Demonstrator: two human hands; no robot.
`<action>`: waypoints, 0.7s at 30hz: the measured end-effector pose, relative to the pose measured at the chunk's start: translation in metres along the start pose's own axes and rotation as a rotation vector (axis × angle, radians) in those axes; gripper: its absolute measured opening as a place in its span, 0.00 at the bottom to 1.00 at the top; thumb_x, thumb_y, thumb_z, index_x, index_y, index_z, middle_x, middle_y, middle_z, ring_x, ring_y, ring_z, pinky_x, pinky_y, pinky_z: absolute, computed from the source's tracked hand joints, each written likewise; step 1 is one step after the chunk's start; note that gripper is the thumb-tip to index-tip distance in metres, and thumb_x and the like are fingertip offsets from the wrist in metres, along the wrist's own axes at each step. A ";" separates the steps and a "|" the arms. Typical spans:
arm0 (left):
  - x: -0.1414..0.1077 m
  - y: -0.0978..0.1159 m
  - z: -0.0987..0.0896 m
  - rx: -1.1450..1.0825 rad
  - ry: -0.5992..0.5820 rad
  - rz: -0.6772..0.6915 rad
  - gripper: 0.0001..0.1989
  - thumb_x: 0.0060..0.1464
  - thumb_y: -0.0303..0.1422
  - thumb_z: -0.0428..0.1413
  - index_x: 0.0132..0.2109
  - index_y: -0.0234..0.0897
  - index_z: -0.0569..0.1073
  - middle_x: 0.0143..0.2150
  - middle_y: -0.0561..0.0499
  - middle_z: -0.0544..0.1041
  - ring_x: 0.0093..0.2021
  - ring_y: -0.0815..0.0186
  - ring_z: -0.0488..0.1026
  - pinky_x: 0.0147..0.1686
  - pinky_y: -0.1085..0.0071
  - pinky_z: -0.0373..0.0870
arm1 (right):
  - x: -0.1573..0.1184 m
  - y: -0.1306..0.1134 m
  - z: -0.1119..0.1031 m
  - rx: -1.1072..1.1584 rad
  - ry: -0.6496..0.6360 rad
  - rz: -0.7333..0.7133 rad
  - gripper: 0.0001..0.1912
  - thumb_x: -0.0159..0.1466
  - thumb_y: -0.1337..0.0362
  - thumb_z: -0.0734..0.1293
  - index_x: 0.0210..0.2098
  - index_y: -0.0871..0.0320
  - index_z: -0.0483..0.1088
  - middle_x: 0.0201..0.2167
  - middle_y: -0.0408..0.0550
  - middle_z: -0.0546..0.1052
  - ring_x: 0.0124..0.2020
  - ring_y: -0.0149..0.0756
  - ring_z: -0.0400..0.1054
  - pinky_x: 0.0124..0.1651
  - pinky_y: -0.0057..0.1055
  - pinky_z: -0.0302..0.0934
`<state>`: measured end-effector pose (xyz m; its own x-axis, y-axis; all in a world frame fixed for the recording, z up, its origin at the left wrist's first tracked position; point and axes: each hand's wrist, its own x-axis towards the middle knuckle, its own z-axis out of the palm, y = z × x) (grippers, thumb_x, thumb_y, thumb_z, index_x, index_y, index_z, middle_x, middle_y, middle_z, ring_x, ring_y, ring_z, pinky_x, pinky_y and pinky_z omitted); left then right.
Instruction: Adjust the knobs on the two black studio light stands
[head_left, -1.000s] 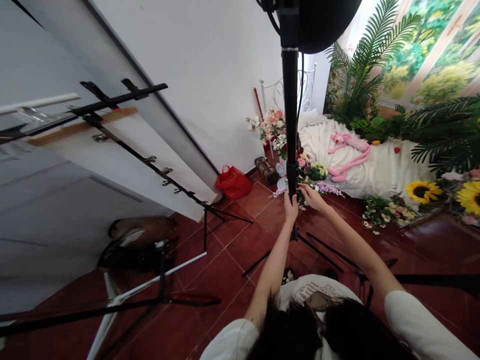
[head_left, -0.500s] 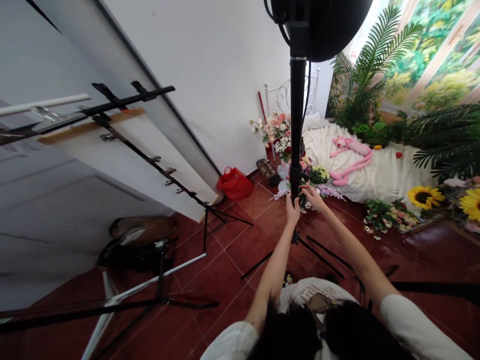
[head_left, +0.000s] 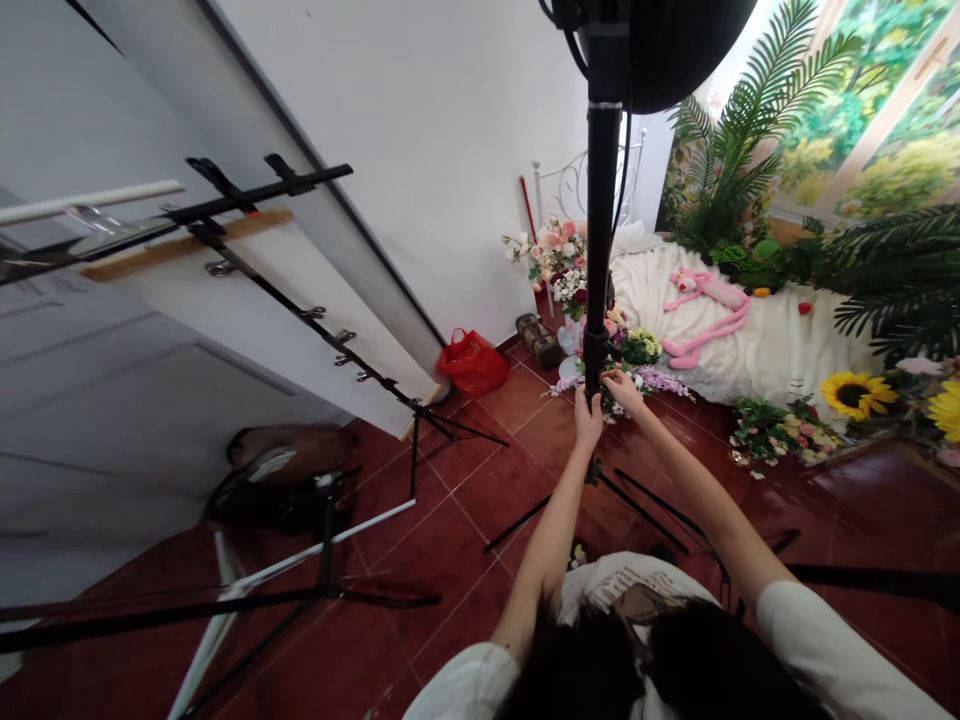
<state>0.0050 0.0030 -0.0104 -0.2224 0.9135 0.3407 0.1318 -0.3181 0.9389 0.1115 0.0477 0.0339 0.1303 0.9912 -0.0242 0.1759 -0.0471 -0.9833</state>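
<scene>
A black light stand [head_left: 601, 220] rises upright in front of me, with a large black lamp head [head_left: 686, 50] at its top, partly cut off by the frame. My left hand [head_left: 589, 420] is closed round the pole below a black clamp collar [head_left: 596, 348]. Just right of the pole, my right hand [head_left: 625, 392] has its fingers bent together below the collar's knob. What those fingertips pinch, if anything, is too small to make out. A thin black cable [head_left: 624, 185] hangs down alongside the pole. The stand's legs [head_left: 637, 510] spread on the tiled floor.
Left stand a backdrop frame with metal clips [head_left: 315, 313] and more stand legs [head_left: 322, 590]. A red bag [head_left: 474, 365] sits by the wall. Beyond the pole are flowers [head_left: 566, 245], a white furry cover [head_left: 795, 335] with a pink plush toy [head_left: 705, 310], palm leaves [head_left: 731, 140] and sunflowers [head_left: 855, 395].
The view has shifted slightly, so the stand appears a little further right. My left hand stays on the pole; my right fingers have drawn in slightly beside it.
</scene>
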 end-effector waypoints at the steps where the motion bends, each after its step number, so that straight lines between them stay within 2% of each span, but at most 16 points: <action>1: 0.000 0.000 0.000 0.000 0.000 0.001 0.26 0.61 0.52 0.45 0.51 0.35 0.70 0.48 0.39 0.75 0.52 0.59 0.72 0.57 0.63 0.66 | -0.002 -0.001 0.001 0.059 -0.005 0.023 0.10 0.54 0.58 0.66 0.32 0.57 0.69 0.27 0.42 0.74 0.27 0.29 0.67 0.30 0.26 0.63; 7: -0.001 0.003 0.000 0.001 -0.010 0.013 0.27 0.62 0.52 0.44 0.53 0.34 0.69 0.50 0.38 0.75 0.52 0.59 0.73 0.58 0.61 0.66 | -0.016 0.004 0.011 0.430 0.034 0.085 0.17 0.54 0.53 0.70 0.38 0.57 0.70 0.32 0.45 0.77 0.35 0.34 0.73 0.37 0.29 0.68; 11: 0.000 0.004 0.000 -0.011 -0.013 0.028 0.26 0.62 0.52 0.45 0.52 0.34 0.70 0.51 0.37 0.75 0.54 0.58 0.73 0.58 0.61 0.66 | -0.018 0.017 0.021 0.561 0.068 0.112 0.17 0.56 0.48 0.68 0.35 0.55 0.69 0.33 0.46 0.77 0.38 0.36 0.74 0.46 0.34 0.71; 14: 0.000 0.004 0.000 -0.013 -0.008 0.018 0.26 0.62 0.51 0.45 0.51 0.34 0.70 0.51 0.37 0.75 0.54 0.58 0.73 0.58 0.60 0.66 | -0.020 0.026 0.027 0.673 0.042 0.129 0.16 0.59 0.47 0.67 0.32 0.54 0.69 0.32 0.47 0.78 0.40 0.38 0.75 0.52 0.37 0.69; 18: 0.000 0.001 0.000 0.013 -0.010 0.002 0.25 0.62 0.51 0.45 0.52 0.34 0.69 0.52 0.36 0.75 0.55 0.58 0.73 0.58 0.60 0.67 | -0.024 0.033 0.028 0.854 -0.007 0.151 0.14 0.57 0.49 0.70 0.30 0.52 0.69 0.31 0.45 0.79 0.39 0.36 0.75 0.51 0.33 0.70; 21: 0.001 -0.003 0.001 0.041 -0.020 -0.001 0.25 0.63 0.51 0.45 0.52 0.34 0.70 0.52 0.36 0.75 0.55 0.58 0.72 0.59 0.60 0.66 | -0.028 0.036 0.025 0.929 0.011 0.159 0.15 0.54 0.51 0.74 0.32 0.52 0.68 0.31 0.40 0.78 0.35 0.31 0.75 0.45 0.27 0.71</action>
<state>0.0052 0.0046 -0.0129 -0.2029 0.9190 0.3382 0.1714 -0.3067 0.9362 0.0897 0.0217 -0.0053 0.0959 0.9802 -0.1731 -0.6927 -0.0592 -0.7188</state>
